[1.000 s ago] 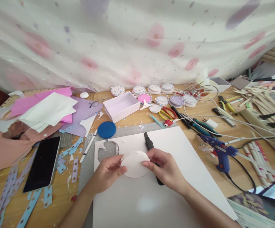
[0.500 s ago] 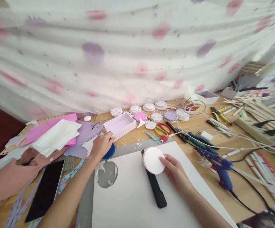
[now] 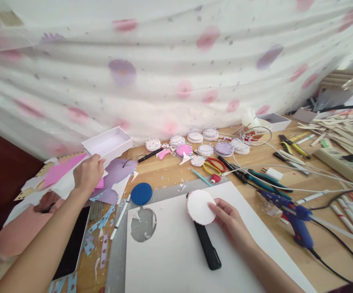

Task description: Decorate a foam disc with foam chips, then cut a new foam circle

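In my left hand [image 3: 88, 175] is a white open box [image 3: 111, 144], gripped by its near corner and raised above the coloured paper at the left. Between the thumb and fingers of my right hand [image 3: 229, 217] is a white paper disc [image 3: 201, 207]. The disc covers the upper end of a black utility knife [image 3: 208, 248] lying on a large white sheet [image 3: 170, 256]. A round hole [image 3: 144, 228] is cut in the sheet's left corner, with a blue round lid [image 3: 141, 193] just behind it.
Stacks of scalloped paper discs [image 3: 205, 149] line the back, near scissors [image 3: 214, 166]. A blue glue gun [image 3: 295, 221] with cables, pliers [image 3: 268, 183] and a power strip [image 3: 341, 165] occupy the right. Paper scraps, a pen [image 3: 120, 215] and a dark tablet [image 3: 72, 244] lie left.
My left hand has lifted the white box off the table and carried it left, uncovering a black pen and pink scraps. My right hand still holds the disc in nearly the same place.
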Action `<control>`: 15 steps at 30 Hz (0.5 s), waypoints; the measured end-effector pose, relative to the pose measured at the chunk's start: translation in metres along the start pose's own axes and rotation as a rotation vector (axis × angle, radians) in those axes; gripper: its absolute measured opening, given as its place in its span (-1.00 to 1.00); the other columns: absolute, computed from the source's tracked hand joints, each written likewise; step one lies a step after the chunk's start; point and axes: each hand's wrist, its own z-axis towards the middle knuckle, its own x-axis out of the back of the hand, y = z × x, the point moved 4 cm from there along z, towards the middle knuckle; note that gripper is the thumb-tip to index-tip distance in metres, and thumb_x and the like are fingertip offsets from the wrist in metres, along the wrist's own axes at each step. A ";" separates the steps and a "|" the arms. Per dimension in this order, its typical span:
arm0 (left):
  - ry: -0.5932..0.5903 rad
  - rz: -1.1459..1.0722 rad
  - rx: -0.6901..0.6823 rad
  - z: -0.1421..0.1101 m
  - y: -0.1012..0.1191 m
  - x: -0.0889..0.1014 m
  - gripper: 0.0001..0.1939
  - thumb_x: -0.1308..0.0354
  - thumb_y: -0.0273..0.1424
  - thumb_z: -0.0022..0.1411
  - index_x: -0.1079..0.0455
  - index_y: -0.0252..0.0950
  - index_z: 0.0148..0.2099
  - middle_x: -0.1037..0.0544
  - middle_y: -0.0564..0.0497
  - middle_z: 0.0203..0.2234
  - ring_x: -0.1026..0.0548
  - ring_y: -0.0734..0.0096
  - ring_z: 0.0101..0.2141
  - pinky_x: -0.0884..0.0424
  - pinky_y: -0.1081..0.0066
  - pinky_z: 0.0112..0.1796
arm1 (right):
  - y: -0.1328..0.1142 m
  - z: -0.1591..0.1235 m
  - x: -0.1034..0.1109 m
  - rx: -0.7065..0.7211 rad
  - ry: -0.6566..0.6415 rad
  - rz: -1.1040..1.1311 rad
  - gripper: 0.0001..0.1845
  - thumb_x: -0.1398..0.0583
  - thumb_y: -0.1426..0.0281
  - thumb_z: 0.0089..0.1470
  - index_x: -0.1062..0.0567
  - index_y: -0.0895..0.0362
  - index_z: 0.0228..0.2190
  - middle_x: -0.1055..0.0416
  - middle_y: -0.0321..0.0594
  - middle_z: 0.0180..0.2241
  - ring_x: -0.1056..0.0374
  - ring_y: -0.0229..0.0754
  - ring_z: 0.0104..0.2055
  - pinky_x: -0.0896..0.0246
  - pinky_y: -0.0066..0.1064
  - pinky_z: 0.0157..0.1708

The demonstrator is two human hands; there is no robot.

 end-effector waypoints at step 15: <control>-0.248 0.094 -0.030 -0.013 -0.025 -0.052 -0.67 -0.09 -0.26 0.33 -0.34 -0.34 0.06 -0.49 -0.09 -0.11 -0.51 0.30 -0.19 -0.49 0.19 -0.19 | 0.000 -0.002 0.000 0.053 0.009 -0.110 -0.60 -0.32 0.05 -0.06 -0.43 0.13 -0.47 -0.43 -0.24 -0.46 -0.34 -0.14 -0.39 -0.21 -0.36 -0.37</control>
